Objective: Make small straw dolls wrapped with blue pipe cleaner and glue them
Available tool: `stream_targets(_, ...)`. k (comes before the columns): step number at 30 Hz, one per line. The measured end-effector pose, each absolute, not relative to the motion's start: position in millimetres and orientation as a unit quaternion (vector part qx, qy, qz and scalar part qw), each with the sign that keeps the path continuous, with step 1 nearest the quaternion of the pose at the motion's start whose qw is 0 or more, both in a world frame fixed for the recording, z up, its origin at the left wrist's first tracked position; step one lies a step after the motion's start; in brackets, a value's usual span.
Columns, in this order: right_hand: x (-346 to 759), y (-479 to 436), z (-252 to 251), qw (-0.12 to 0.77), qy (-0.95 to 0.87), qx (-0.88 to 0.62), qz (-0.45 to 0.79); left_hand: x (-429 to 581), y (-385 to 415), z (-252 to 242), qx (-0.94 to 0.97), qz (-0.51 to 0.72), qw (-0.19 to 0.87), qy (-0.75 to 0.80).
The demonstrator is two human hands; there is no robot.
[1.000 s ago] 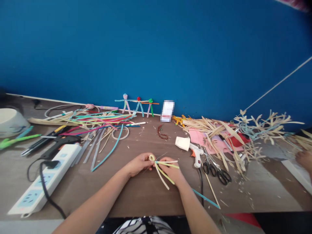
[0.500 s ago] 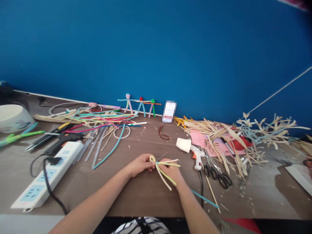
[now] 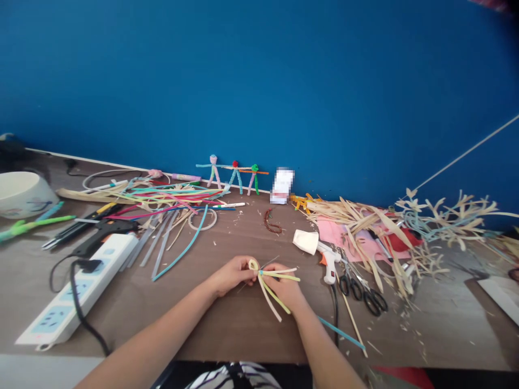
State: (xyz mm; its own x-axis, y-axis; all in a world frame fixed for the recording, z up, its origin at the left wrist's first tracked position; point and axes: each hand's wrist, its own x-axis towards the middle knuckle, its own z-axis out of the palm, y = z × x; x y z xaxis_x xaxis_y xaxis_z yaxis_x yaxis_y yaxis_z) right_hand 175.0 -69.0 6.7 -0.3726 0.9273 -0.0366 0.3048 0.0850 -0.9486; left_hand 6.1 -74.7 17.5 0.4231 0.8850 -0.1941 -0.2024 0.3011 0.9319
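My left hand [image 3: 236, 275] pinches a small bundle of bent pipe cleaners [image 3: 270, 299] near its looped top. The strands are pale yellow and cream, drawn together by a light blue wrap just below the loop. Four loose ends are not counted here; several spread out to the right and downward. Closed fingers of my right hand [image 3: 284, 289] are at the wrapped part, partly hidden behind the strands. A thin wire-like piece [image 3: 271, 261] sticks out from the wrap between both hands.
Three pipe cleaner figures [image 3: 235, 175] stand against the blue wall. Left lie coloured pipe cleaners [image 3: 182, 193], a black glue gun [image 3: 105, 232] and a power strip [image 3: 77, 292]. Right are a white glue gun [image 3: 330, 265], scissors [image 3: 373, 301] and dried husk strips [image 3: 344, 213].
The loose strands have swung slightly down and left. The thin wire now points up more to the right; both hands stay almost in place.
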Motion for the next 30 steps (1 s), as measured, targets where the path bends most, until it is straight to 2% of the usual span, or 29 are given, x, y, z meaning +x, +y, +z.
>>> stream_targets(3, 182.8, -71.7, 10.4, 0.367, -0.607, -0.427, 0.561, 4.4, -74.3, 16.1, 0.391, 0.41, 0.735, 0.373)
stream_targets(5, 191.2, -72.1, 16.4, 0.432, -0.578, -0.422, 0.549, 3.5, -73.8, 15.4, 0.363, 0.419, 0.746, 0.369)
stream_targets(7, 198.8, -71.9, 27.1, 0.511, -0.587, -0.447, 0.441, 3.6, -73.7, 14.8, 0.358, 0.422, 0.746, 0.37)
stream_targets(9, 201.8, -72.3, 41.2, 0.534, -0.64, -0.475, 0.28, 4.6, -73.8, 14.1, 0.37, 0.422, 0.737, 0.377)
stream_targets(12, 193.9, -74.7, 59.8, 0.384, -0.791, -0.449, 0.159, 6.7, -74.6, 13.7, 0.394, 0.421, 0.722, 0.383)
stream_targets(15, 177.1, -76.7, 65.9, 0.24, -0.856, -0.443, 0.114, 8.0, -75.2, 14.2, 0.414, 0.417, 0.711, 0.386)
stream_targets(17, 167.4, -76.8, 63.8, 0.186, -0.867, -0.451, 0.098, 8.4, -75.5, 14.6, 0.422, 0.416, 0.707, 0.388)
stream_targets(21, 159.1, -75.3, 55.8, 0.146, -0.863, -0.473, 0.104, 8.5, -75.7, 14.7, 0.425, 0.413, 0.701, 0.397)
stream_targets(30, 158.7, -73.6, 48.5, 0.172, -0.853, -0.474, 0.133, 7.7, -76.3, 18.1, 0.434, 0.395, 0.708, 0.392)
